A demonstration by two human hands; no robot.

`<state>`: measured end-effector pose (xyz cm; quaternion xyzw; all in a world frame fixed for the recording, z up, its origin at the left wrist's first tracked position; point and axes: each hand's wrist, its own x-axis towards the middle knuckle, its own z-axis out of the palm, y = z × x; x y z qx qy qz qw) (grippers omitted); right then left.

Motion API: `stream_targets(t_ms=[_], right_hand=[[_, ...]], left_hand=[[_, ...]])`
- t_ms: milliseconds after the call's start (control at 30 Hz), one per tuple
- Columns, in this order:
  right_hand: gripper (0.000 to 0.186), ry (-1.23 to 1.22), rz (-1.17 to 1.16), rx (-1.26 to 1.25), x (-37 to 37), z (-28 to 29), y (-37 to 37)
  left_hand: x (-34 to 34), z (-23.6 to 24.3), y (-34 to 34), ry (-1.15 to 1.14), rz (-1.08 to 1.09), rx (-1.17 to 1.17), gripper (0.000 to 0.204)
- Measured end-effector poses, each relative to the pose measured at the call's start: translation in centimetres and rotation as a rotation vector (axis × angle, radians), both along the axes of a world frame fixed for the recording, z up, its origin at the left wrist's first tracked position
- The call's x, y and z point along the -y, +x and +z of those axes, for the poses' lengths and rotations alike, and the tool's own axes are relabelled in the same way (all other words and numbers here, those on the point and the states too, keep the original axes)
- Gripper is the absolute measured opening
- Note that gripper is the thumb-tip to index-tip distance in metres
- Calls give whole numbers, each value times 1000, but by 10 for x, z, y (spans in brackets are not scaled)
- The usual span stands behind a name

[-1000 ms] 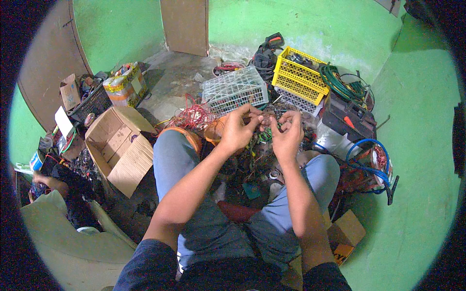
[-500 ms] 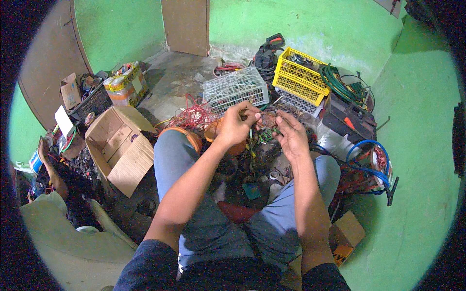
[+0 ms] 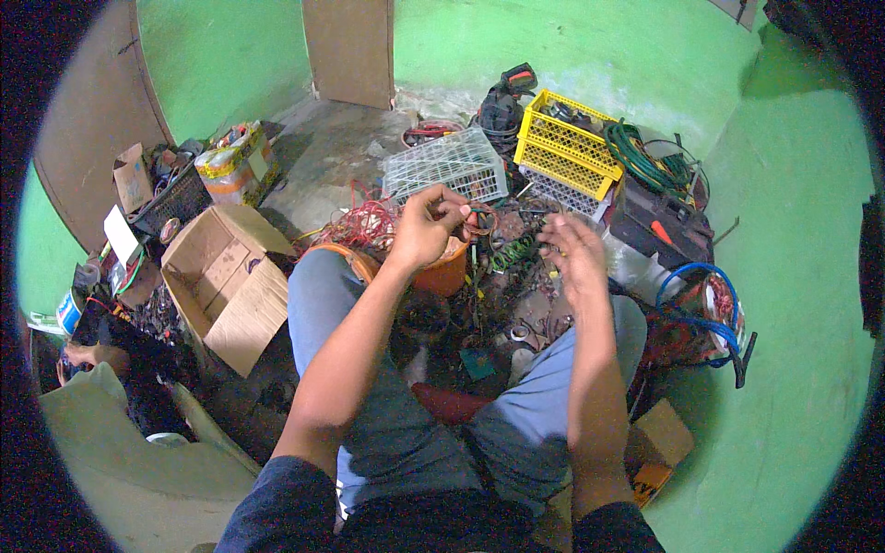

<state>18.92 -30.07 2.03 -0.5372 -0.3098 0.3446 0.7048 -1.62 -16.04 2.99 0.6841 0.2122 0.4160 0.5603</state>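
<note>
My left hand (image 3: pixel 426 229) is raised above an orange pot (image 3: pixel 441 275), thumb and forefinger pinched together. From the pinch a thin reddish wire (image 3: pixel 493 221) seems to curve away to the right; its exact form is hard to make out. My right hand (image 3: pixel 577 260) hovers to the right over the scrap, its fingers loosely bent and apart, with nothing visible in them. Between and below the hands lies a heap of small scrap parts, with a green coiled cord (image 3: pixel 513 252) among them. A tangle of red wires (image 3: pixel 367 219) lies left of my left hand.
An open cardboard box (image 3: pixel 226 276) stands left of my knee. Beyond the hands are a white crate (image 3: pixel 444 164), yellow crates (image 3: pixel 567 138), a green hose (image 3: pixel 636 161) and a black toolbox (image 3: pixel 659 217). A blue cable (image 3: pixel 705 323) lies right. Another person's hand (image 3: pixel 97 358) shows far left.
My hands have moved apart: the left a little to the left, the right to the right with its fingers more spread. At far left, the other person's arm has shifted.
</note>
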Motion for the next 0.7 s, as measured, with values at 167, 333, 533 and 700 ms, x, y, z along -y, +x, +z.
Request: stream_targets(t_ms=[167,333,533,700], right_hand=[[29,-13,269,43,-13,-6,-31],[26,54,213,-14,-17,-9,-26],[22,73,393,-697,-14,-14,-3],[14,114,390,-445,-11,-16,11]], left_hand=[[0,-8,7,18,-151,96,7],[2,-4,7,-8,-169,59,8],[9,2,7,85,-148,-56,6],[13,8,7,93,-122,-145,8]])
